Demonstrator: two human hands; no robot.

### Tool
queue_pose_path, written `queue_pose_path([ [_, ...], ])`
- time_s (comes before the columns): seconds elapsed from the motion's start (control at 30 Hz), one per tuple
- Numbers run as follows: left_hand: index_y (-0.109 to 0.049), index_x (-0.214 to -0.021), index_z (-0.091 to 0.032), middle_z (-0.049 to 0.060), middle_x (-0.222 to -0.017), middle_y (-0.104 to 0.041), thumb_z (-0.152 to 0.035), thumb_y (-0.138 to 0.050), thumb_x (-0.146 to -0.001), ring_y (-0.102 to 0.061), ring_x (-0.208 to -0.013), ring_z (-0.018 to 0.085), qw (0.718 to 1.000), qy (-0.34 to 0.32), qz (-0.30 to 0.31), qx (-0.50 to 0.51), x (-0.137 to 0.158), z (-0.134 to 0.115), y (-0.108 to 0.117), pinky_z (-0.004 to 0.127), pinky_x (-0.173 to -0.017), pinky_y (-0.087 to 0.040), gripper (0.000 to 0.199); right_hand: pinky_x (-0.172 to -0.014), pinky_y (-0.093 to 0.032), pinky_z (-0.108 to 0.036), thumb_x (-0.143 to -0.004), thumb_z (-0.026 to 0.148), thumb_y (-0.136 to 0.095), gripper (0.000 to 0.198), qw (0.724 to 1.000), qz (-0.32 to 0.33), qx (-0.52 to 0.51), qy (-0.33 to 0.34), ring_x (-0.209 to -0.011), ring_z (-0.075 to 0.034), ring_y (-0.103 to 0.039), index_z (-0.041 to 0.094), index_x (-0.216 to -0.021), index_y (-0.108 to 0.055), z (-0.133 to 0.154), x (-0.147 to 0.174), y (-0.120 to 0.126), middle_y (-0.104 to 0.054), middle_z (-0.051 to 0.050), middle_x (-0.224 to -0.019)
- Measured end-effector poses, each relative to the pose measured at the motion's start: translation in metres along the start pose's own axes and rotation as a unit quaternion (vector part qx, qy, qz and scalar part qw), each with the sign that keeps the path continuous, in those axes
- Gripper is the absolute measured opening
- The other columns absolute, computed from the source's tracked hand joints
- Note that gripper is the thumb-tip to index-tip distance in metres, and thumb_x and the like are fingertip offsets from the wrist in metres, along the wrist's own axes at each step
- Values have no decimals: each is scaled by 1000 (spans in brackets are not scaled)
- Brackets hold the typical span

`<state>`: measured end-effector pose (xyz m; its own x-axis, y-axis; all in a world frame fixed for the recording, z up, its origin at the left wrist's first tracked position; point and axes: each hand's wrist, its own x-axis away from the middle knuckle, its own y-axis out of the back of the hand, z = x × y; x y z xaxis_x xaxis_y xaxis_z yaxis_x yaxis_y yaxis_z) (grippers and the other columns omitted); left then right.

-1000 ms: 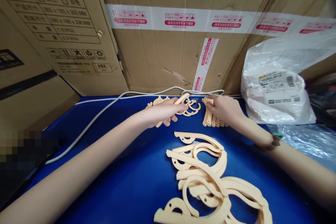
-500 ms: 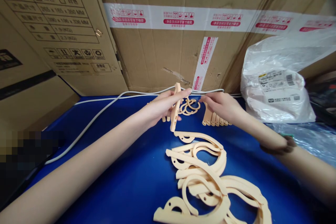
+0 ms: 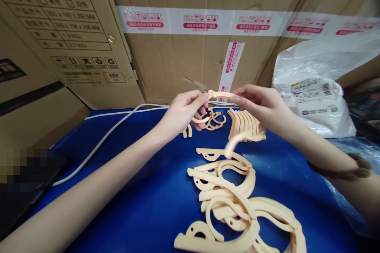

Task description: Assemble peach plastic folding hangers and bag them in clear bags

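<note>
Pinching slim curved beige plastic strip [image 3: 222, 95] between left hand [image 3: 187, 110], at knobbed end, and right hand [image 3: 264, 101], at opposite end — raised above smooth blue tabletop [image 3: 127, 197]. Apparently fitting parts — next calls for careful alignment, steady pressure.

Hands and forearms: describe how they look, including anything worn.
The left hand is ungloved, its forearm showing no sleeve or band. The right hand is ungloved too; around that arm sits a thick, fuzzy-looking dark brown band, with a bit of green beside it. No sleeve shows there either.
</note>
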<state>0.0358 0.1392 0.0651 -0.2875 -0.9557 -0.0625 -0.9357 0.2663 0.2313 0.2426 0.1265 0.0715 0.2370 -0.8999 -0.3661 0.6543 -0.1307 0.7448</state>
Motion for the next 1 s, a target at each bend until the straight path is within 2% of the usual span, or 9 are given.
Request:
queue_pose_path([
  [0.13, -44, -66, -20, -7, -54, -42, -29, -40, -101, -47, -39, 7, 996, -44, 41, -72, 2, 6, -2, 21, -44, -36, 37, -54, -32, -31, -98, 37, -38, 32, 952, -7, 292, 97, -68, -22, -62, 20, -93, -65, -11, 1, -3, -70, -10, -78],
  [0.2, -41, -65, -21, -5, -57, -41, -30, -39, -101, -45, -47, 9, 979, -129, 17, -155, 5, 12, -5, 22, -51, -35, 37, -53, -31, -32, -97, 32, -36, 31, 943, 39, 310, 111, -61, -21, -59, 19, -88, -63, -16, 0, -7, -66, -10, -69],
  [0.27, -43, -70, -21, -4, -63, -43, -31, -37, -101, -46, -58, 11, 955, -191, -21, -226, 4, 21, -8, 24, -59, -35, 34, -53, -34, -31, -97, 33, -35, 32, 971, 78, 207, 93, -57, -19, -56, 19, -84, -61, -19, -2, -7, -62, -7, -64],
  [0.37, -48, -79, -21, 0, -73, -53, -36, -27, -103, -52, -69, 15, 950, -162, -43, -264, -6, 41, -12, 25, -66, -37, 35, -48, -37, -28, -99, 37, -30, 36, 997, 66, -32, 2, -48, -14, -47, 18, -92, -61, -21, -6, -2, -52, 0, -59],
  [0.5, -57, -77, -20, 2, -72, -60, -31, -37, -98, -57, -70, 18, 955, -90, -12, -281, -27, 61, -15, 27, -66, -37, 31, -39, -27, -25, -98, 33, -33, 33, 970, 28, -214, -109, -40, -10, -32, 18, -107, -61, -19, -9, 6, -41, 5, -57],
  [0.67, -62, -94, -18, -2, -60, -53, -39, -56, -91, -53, -65, 20, 959, -44, -22, -280, -29, 57, -16, 27, -62, -33, 21, -40, -28, -24, -94, 23, -41, 23, 940, -16, -316, -126, -42, -9, -40, 18, -105, -60, -13, -8, 5, -51, 4, -57],
  [0.77, -59, -108, -19, 1, -70, -59, -48, -51, -93, -57, -72, 20, 968, -27, -26, -249, -19, 46, -18, 27, -63, -36, 34, -47, -37, -23, -91, 23, -46, 15, 924, -73, -349, -136, -51, -10, -52, 17, -97, -58, -12, -9, 2, -60, 0, -64],
  [0.87, -64, -93, -18, 6, -83, -67, -52, -36, -99, -63, -77, 18, 992, 28, 75, -101, -7, 35, -22, 26, -63, -44, 45, -59, -49, -26, -83, 24, -57, 10, 910, -160, -368, -105, -66, -13, -64, 20, -91, -53, -15, -10, 0, -70, -4, -77],
  [1.0, -60, -81, -14, 4, -78, -66, -28, -46, -100, -63, -64, 12, 956, 150, 115, 226, 6, 25, -27, 22, -57, -50, 27, -71, -53, -33, -76, 23, -64, 15, 966, -175, -191, 24, -80, -19, -69, 22, -84, -52, -23, -7, 3, -72, -4, -84],
])
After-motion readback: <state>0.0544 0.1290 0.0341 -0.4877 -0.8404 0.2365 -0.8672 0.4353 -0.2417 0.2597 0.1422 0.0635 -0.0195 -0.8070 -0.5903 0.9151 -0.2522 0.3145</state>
